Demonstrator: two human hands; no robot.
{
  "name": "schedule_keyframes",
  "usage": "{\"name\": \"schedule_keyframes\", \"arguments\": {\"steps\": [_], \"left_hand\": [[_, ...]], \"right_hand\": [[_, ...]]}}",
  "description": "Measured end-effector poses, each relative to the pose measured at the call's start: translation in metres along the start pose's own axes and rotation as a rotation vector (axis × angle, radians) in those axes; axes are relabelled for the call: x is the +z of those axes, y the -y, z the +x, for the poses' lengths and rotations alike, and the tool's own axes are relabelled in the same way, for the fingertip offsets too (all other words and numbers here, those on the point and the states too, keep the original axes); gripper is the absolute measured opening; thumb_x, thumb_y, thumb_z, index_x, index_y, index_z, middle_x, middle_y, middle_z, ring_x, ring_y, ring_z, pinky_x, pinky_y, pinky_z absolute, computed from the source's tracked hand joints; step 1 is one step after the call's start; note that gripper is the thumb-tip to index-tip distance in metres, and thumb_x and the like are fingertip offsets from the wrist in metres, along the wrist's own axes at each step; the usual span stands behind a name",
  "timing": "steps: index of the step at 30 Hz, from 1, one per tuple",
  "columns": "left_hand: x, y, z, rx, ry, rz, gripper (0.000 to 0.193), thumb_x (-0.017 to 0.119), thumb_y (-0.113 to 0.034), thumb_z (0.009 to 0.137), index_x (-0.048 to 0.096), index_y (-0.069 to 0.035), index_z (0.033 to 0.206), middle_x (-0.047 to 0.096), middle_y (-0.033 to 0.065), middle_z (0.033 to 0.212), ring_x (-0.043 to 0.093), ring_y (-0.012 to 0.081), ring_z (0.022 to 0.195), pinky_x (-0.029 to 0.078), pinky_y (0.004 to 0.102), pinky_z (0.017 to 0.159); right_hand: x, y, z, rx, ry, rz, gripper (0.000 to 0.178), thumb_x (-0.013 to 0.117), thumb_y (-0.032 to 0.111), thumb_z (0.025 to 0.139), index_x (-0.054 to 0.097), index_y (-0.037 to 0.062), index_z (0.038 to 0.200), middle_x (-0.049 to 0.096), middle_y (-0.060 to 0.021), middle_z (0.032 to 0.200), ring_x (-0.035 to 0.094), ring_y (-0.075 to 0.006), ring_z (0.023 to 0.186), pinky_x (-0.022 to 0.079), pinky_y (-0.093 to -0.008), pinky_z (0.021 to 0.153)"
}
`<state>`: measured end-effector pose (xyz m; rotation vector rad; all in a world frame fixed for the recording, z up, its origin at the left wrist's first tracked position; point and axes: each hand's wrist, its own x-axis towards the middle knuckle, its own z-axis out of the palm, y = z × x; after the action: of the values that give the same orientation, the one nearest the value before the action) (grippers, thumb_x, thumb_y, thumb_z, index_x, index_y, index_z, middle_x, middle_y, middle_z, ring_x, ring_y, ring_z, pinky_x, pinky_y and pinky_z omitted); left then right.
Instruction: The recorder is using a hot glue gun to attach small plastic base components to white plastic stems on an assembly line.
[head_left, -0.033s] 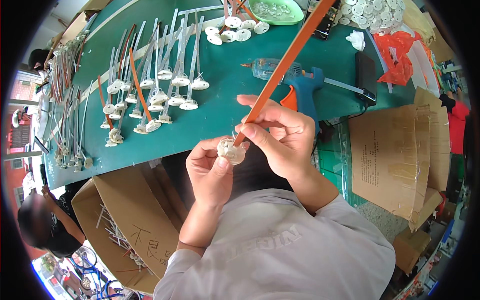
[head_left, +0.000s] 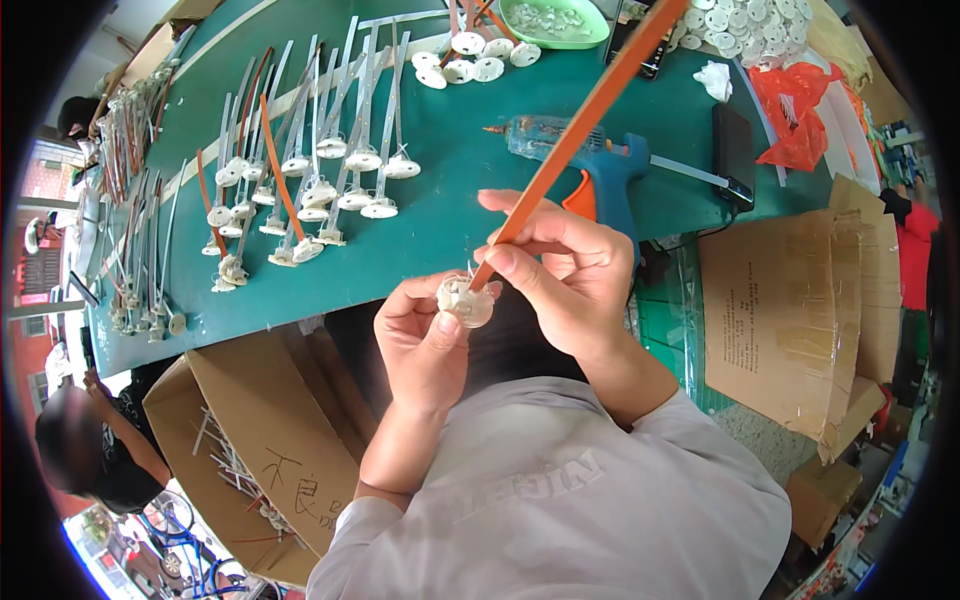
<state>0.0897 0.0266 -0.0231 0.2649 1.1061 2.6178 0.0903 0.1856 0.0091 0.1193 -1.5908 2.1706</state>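
In front of my body, my left hand (head_left: 425, 345) pinches a small round whitish plastic piece (head_left: 466, 303) between thumb and fingers. My right hand (head_left: 565, 265) grips a long orange-brown strip (head_left: 560, 155) close to its lower end. That end meets the top of the round piece, and a thin pale wire sticks up beside it. How the two are joined is hidden by my fingers. Beyond my right hand lies a blue hot glue gun (head_left: 615, 175) with an orange trigger and a clear glue stick (head_left: 685, 171) at its back.
Several strips with white disc bases (head_left: 330, 190) stand on the green table (head_left: 430, 225). A green bowl (head_left: 520, 42) of clear bits, white discs (head_left: 740, 30), a red plastic bag (head_left: 795, 115) and a black box (head_left: 732, 155) lie farther off. Cardboard boxes (head_left: 775, 310) flank me; another person (head_left: 100, 450) is at left.
Both hands, with the strip and the round piece, have shifted very slightly to the right. Their grips look the same.
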Motion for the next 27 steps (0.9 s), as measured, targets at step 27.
{"name": "schedule_keyframes", "arguments": {"steps": [27], "left_hand": [[-0.009, 0.001, 0.006, 0.076, -0.019, -0.134, 0.026, 0.07, -0.009, 0.094, 0.063, 0.001, 0.117, 0.07, 0.0132, 0.116, 0.069, 0.0272, 0.109, 0.053, 0.052, 0.103]], "right_hand": [[0.008, -0.002, 0.005, -0.138, -0.121, 0.04, 0.022, 0.079, -0.001, 0.084, 0.07, -0.0068, 0.104, 0.074, -0.0127, 0.095, 0.073, -0.0195, 0.089, 0.059, -0.034, 0.081]]}}
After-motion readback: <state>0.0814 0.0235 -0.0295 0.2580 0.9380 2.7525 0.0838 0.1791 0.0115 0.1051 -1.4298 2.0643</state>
